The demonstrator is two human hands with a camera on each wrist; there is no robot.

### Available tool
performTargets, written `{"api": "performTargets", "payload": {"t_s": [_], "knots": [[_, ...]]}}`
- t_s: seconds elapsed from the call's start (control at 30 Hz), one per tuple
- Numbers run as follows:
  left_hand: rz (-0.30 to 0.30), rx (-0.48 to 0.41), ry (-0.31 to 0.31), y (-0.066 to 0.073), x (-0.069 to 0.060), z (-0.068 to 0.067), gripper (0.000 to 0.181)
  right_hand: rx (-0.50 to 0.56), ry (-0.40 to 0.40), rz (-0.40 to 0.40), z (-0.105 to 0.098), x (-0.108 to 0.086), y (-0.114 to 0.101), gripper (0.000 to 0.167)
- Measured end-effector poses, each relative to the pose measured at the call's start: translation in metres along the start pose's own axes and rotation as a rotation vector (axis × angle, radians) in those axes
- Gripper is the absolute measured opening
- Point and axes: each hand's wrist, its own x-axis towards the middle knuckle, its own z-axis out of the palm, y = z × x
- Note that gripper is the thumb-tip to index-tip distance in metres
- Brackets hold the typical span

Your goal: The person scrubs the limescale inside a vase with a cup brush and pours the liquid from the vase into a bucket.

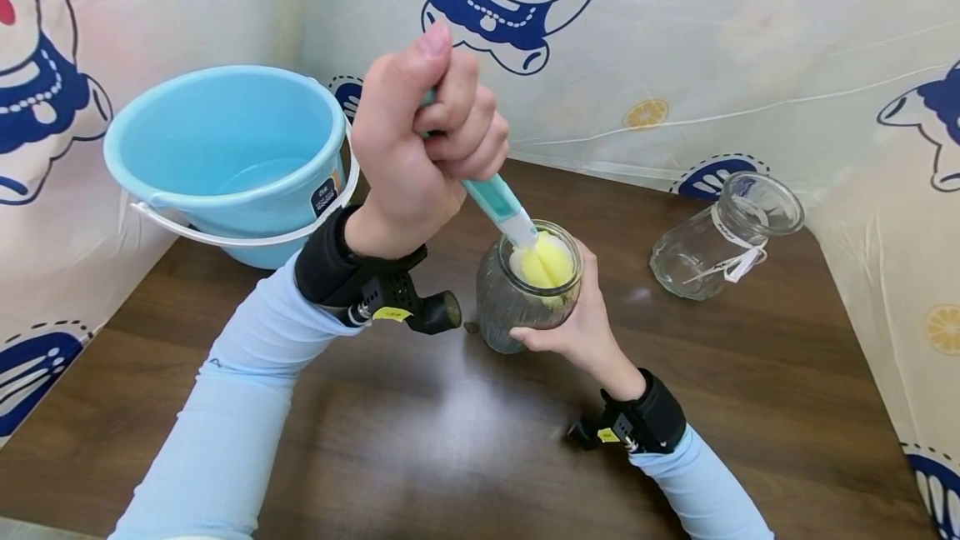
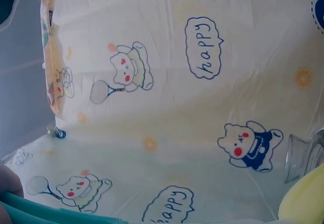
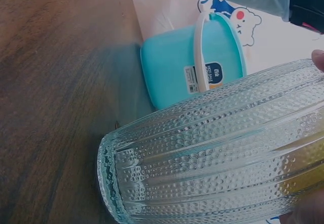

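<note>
My left hand grips the teal handle of a bottle brush, held slanting down to the right. The brush's yellow sponge head sits in the mouth of a textured glass jar. Around the jar's right side, my right hand holds it, thumb in front. From the right wrist, the jar's dotted, ribbed wall fills the lower view, with yellow showing through near its right end. In the left wrist view, only part of the teal handle and the yellow sponge appear.
A light blue bucket with a white handle stands at the left on the brown wooden table. At the right is a second glass jar with a white ribbon bow. A patterned cloth hangs behind.
</note>
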Motion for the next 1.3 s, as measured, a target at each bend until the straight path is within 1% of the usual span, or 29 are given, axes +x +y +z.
{"api": "performTargets", "payload": {"t_s": [0.1, 0.17, 0.27, 0.33, 0.43, 0.73, 0.83, 0.93, 1.0, 1.07, 1.13, 1.2, 1.3], "knots": [[-0.019, -0.027, 0.047, -0.004, -0.002, 0.002, 0.038, -0.002, 0.003, 0.005, 0.000, 0.001, -0.008, 0.109], [-0.048, -0.035, 0.066, -0.007, -0.005, 0.003, 0.039, 0.005, 0.007, -0.001, 0.000, 0.002, -0.015, 0.108], [-0.105, -0.015, 0.076, -0.013, -0.010, 0.004, 0.040, 0.026, 0.016, -0.021, 0.001, 0.003, -0.025, 0.106], [-0.139, -0.003, 0.077, -0.018, -0.014, 0.003, 0.040, 0.039, 0.017, -0.027, 0.001, 0.004, -0.028, 0.104], [-0.165, 0.001, 0.081, -0.024, -0.019, 0.001, 0.039, 0.042, 0.017, -0.030, 0.001, 0.005, -0.029, 0.104], [-0.209, 0.059, 0.060, -0.042, -0.030, -0.002, 0.040, 0.026, 0.028, -0.042, 0.002, 0.005, -0.027, 0.107], [-0.257, 0.072, 0.050, -0.050, -0.036, -0.002, 0.040, 0.016, 0.029, -0.041, 0.002, 0.004, -0.028, 0.109], [-0.312, 0.121, 0.027, -0.057, -0.042, -0.002, 0.041, -0.005, 0.029, -0.035, 0.003, 0.003, -0.030, 0.111], [-0.334, 0.145, 0.015, -0.060, -0.045, -0.001, 0.041, -0.015, 0.025, -0.035, 0.003, 0.004, -0.030, 0.111], [-0.335, 0.163, -0.003, -0.061, -0.046, 0.000, 0.042, -0.021, 0.022, -0.037, 0.003, 0.004, -0.031, 0.111], [-0.332, 0.163, -0.009, -0.060, -0.046, 0.001, 0.042, -0.021, 0.023, -0.042, 0.003, 0.003, -0.031, 0.110], [-0.319, 0.146, -0.003, -0.058, -0.044, 0.001, 0.042, -0.020, 0.024, -0.044, 0.003, 0.003, -0.030, 0.110], [-0.295, 0.107, 0.034, -0.052, -0.036, 0.000, 0.042, -0.008, 0.022, -0.039, 0.004, 0.003, -0.029, 0.109]]}}
